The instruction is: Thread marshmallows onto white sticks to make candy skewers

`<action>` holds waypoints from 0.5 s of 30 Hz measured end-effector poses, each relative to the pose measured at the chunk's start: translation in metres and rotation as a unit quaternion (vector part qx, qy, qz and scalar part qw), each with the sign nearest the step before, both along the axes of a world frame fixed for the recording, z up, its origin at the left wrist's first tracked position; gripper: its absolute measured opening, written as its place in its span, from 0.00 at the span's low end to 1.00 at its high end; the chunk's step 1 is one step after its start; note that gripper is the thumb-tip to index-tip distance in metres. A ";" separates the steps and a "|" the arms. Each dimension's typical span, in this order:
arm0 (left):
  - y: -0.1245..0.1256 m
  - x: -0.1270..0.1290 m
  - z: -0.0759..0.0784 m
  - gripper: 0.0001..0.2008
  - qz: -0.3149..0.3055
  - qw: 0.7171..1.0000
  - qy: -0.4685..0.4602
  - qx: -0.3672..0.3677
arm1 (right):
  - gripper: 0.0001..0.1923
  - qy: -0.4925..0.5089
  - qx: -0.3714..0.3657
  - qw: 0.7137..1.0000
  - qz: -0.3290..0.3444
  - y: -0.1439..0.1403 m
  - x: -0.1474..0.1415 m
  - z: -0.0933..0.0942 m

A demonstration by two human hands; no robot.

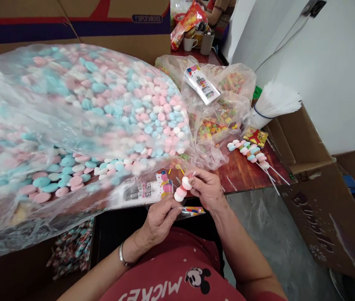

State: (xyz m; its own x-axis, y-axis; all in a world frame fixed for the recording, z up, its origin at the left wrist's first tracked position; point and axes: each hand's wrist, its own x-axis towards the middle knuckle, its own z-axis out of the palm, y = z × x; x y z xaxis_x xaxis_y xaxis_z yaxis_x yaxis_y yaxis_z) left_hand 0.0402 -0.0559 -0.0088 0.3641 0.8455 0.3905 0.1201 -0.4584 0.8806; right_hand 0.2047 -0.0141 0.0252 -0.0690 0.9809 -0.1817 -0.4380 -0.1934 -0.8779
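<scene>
we've got a half-built candy stick point(182, 189) going, a few pink and white pieces on it, held just over the table point(243, 171) edge. right hand point(207, 188) pinches the top end, left hand point(160, 217) pinches the bottom piece. finished sticks point(252, 154) lie to the right, so some are done. looks like plenty left, that huge candy bag point(70, 125) is full and crowds the table, labels point(147, 191) tucked under it.
</scene>
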 end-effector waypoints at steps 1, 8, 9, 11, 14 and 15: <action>0.000 0.000 -0.002 0.08 0.005 1.000 0.007 0.010 | 0.14 -0.001 -0.002 1.000 0.003 0.000 -0.001 -0.001; 0.002 -0.003 -0.012 0.07 0.041 0.998 0.035 0.040 | 0.15 -0.011 -0.008 0.999 0.037 -0.004 -0.005 -0.008; 0.002 -0.004 -0.012 0.07 0.037 0.997 0.034 0.050 | 0.15 -0.014 -0.007 0.999 0.040 -0.005 -0.006 -0.009; 0.003 -0.004 -0.011 0.06 0.023 0.997 0.032 0.068 | 0.16 -0.027 0.000 0.998 0.048 -0.006 -0.007 -0.010; 0.007 -0.006 -0.006 0.07 0.004 0.996 0.036 0.080 | 0.19 -0.097 0.031 0.991 0.082 -0.005 0.008 -0.006; 0.009 -0.007 -0.004 0.07 0.000 0.996 0.040 0.081 | 0.19 -0.145 0.051 0.985 0.082 -0.002 0.018 -0.003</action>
